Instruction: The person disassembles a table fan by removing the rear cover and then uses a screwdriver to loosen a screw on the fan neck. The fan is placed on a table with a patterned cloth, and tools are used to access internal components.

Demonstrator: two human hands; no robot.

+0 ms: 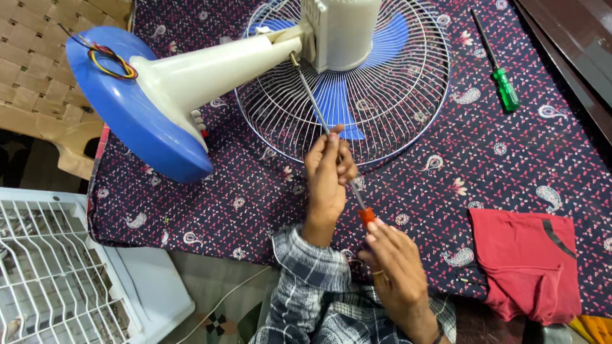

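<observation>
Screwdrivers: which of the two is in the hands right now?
The long red-handled screwdriver: the right hand grips its handle, the left hand steadies its shaft, and its tip meets the fan's neck. The green-handled screwdriver lies untouched on the patterned cloth.

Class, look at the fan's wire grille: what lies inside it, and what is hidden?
Inside the wire grille lie blue fan blades. The cream motor housing covers the hub, so it cannot be seen. The patterned cloth shows through beneath.
</observation>
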